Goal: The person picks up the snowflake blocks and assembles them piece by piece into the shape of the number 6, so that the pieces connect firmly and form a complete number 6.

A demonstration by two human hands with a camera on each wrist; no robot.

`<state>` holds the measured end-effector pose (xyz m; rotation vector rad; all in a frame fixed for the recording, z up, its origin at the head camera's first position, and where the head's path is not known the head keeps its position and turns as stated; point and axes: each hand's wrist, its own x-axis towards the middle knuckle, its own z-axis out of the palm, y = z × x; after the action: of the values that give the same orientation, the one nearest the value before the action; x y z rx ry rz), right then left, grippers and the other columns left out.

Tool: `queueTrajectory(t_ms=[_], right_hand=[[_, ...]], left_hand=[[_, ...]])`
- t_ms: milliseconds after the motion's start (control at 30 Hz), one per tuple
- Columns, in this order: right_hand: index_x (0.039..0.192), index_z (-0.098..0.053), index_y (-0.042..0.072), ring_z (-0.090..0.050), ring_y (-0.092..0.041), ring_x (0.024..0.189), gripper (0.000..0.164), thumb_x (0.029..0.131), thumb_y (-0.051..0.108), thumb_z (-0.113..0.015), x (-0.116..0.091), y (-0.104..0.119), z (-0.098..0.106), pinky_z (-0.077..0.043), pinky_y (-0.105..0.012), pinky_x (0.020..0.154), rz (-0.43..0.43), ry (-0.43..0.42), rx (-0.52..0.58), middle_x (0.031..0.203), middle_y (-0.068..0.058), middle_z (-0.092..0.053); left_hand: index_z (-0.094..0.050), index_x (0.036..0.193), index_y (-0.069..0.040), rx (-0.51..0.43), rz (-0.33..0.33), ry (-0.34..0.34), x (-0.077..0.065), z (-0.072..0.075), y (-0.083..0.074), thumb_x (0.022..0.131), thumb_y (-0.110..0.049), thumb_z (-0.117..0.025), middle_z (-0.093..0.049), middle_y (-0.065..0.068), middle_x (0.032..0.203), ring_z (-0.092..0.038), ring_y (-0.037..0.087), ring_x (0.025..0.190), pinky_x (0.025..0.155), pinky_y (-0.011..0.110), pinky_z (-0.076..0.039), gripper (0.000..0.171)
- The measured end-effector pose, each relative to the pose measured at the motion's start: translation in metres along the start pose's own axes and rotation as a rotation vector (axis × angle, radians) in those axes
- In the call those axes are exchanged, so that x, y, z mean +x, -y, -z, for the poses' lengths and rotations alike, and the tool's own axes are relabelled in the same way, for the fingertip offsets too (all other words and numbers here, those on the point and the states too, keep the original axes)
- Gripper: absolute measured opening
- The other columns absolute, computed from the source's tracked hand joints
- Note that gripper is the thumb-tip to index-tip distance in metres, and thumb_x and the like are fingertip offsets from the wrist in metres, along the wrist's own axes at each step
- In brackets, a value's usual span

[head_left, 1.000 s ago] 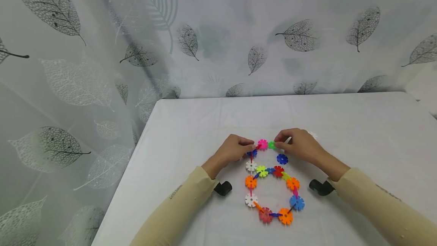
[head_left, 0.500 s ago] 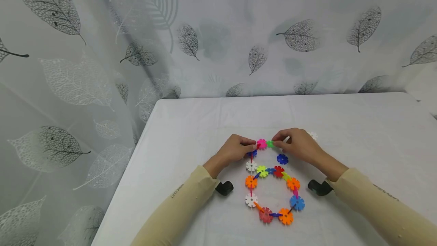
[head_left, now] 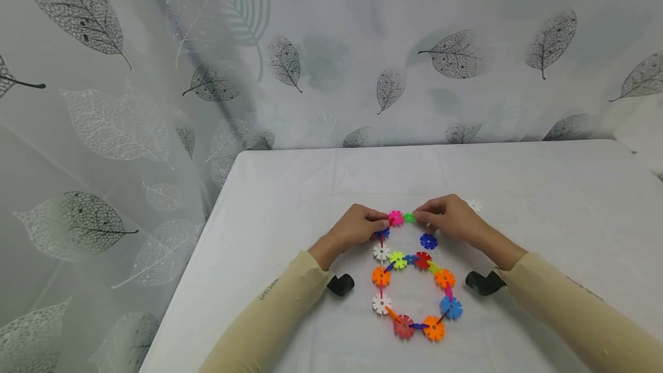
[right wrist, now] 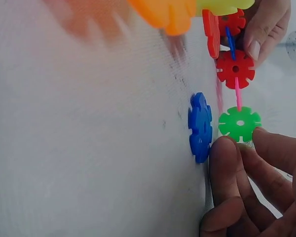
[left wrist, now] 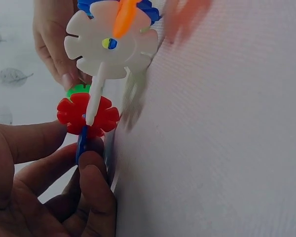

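Colourful interlocking discs, notched like flowers, form a figure of two joined loops on the table. My left hand (head_left: 353,227) pinches a blue disc (left wrist: 82,145) at the upper left of the chain, with its thumb right at a red disc (left wrist: 75,114). My right hand (head_left: 449,219) holds the edge of a green disc (right wrist: 230,124) between thumb and fingers. A pink disc (head_left: 396,218) links the red and green ones along the top. Below the right hand a loose blue disc (head_left: 428,241) lies flat on the cloth.
The lower loop, with a white disc (head_left: 382,311), an orange disc (head_left: 434,335) and several others, lies nearer me. Beyond my right hand is a white disc (head_left: 473,205). A white cloth covers the table (head_left: 290,189), and a leaf-print curtain (head_left: 331,62) hangs behind it.
My right hand has shifted slightly left with the green disc, and the pink disc has moved a little left too. My left hand keeps its grip almost in place.
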<state>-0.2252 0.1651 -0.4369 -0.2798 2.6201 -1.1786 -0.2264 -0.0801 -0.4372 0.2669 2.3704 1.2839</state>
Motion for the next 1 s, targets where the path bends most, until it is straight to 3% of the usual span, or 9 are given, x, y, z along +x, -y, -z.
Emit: queueTrajectory(t_ms=[267,733,933,1000], right_hand=[[0.115,-0.075,0.001,-0.07,-0.018,0.079,0.032,0.1,0.028,-0.066,0.0033,0.0004,0.0004,-0.058,-0.036,0.084,-0.058,0.04,0.077,0.092,-0.004,-0.075],[0.113,-0.074,-0.002,-0.073,-0.019,0.085,0.028,0.102,0.022,-0.064,0.0054,0.0021,0.0014,-0.055,-0.042,0.094,-0.038,0.069,0.122,0.092,-0.006,-0.076],[0.113,-0.074,-0.002,-0.073,-0.019,0.085,0.028,0.102,0.021,-0.064,0.0077,-0.0002,0.0007,-0.053,-0.045,0.097,-0.031,0.073,0.122,0.092,-0.006,-0.076],[0.113,-0.074,-0.002,-0.073,-0.019,0.085,0.028,0.102,0.022,-0.064,0.0076,-0.0006,0.0002,-0.052,-0.046,0.098,-0.034,0.074,0.12,0.093,-0.006,-0.076]], left_hand=[[-0.071,0.13,-0.01,-0.001,-0.012,0.023,0.0006,0.0018,-0.0006,0.099,-0.019,-0.069,-0.072,0.0,0.117,-0.056,0.01,0.076,0.063,0.02,-0.047,0.032],[-0.073,0.126,-0.01,0.057,-0.025,0.001,0.0031,0.0,-0.0013,0.097,-0.02,-0.071,-0.069,0.005,0.126,-0.055,0.01,0.083,0.067,0.021,-0.043,0.03],[-0.072,0.127,-0.013,0.103,-0.036,-0.009,0.0038,-0.0021,0.0006,0.099,-0.023,-0.069,-0.069,0.002,0.128,-0.059,0.009,0.115,0.096,0.025,-0.047,0.031],[-0.073,0.127,-0.013,0.101,-0.039,-0.01,0.0038,-0.003,0.002,0.099,-0.023,-0.069,-0.069,0.002,0.127,-0.059,0.01,0.117,0.1,0.028,-0.047,0.03]])
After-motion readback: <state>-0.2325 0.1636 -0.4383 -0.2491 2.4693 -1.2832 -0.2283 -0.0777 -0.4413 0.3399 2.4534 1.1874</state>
